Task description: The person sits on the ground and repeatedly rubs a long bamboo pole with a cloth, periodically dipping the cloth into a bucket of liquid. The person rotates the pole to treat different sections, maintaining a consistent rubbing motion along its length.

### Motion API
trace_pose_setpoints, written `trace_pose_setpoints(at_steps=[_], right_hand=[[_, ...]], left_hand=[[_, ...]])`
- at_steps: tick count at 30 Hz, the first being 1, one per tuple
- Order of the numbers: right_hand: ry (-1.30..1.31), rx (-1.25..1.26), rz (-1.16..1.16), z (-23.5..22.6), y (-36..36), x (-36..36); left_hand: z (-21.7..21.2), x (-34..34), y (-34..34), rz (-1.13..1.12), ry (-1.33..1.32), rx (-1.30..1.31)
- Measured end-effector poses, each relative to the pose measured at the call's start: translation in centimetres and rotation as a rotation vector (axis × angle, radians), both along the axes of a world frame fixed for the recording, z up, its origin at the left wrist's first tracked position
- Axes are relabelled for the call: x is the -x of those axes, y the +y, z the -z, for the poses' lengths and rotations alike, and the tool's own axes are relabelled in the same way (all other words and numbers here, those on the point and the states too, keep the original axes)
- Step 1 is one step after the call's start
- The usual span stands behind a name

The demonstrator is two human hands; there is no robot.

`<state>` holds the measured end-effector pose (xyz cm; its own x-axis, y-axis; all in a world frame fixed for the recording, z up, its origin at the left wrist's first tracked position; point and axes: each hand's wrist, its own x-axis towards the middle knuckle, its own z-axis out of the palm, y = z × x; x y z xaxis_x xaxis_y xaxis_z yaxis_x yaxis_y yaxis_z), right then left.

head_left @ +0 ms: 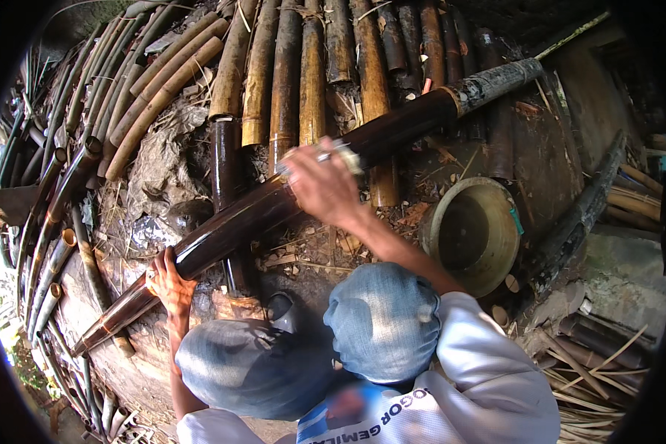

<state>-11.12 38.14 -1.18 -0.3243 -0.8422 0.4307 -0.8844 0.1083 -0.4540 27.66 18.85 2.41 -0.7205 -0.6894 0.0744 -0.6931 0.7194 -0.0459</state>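
Observation:
A long, dark, glossy bamboo pole [237,226] lies slanted across in front of me, from lower left to upper right. Its upper right stretch is grey and mottled. My left hand [172,285] wraps round the pole near its lower left part, wearing a ring. Over the pole's middle, my right hand [322,177] presses a pale wad [348,157] onto the dark surface. The wad's exact kind is hard to make out under the fingers. A dark upright bamboo piece [226,159] passes beneath the pole between my hands.
A wide basin [488,270] with liquid inside stands right of my right forearm. Several brown bamboo poles [285,81] lie side by side at the far side. More poles [59,185] crowd the left. A rough dark log [577,214] and split strips [592,370] lie right.

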Motion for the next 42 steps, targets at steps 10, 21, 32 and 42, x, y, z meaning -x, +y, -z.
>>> trace_pose_setpoints(at_steps=[10,21,32,42], right_hand=[[-0.361,-0.041,0.841,-0.2,10.6,31.7],[-0.627,-0.633,0.812,2.4,37.5,15.1],[-1.410,0.427,0.829,-1.6,25.2,13.8],[0.145,-0.157,-0.073,0.4,-5.3,-2.8]], left_hand=[[-1.0,1.0,-1.2,-0.045,-0.075,-0.017],[-0.8,1.7,-2.3,-0.006,-0.035,-0.034],[-0.3,1.4,-2.0,0.001,-0.050,-0.024],[-1.6,1.9,-2.9,0.133,0.029,0.030]])
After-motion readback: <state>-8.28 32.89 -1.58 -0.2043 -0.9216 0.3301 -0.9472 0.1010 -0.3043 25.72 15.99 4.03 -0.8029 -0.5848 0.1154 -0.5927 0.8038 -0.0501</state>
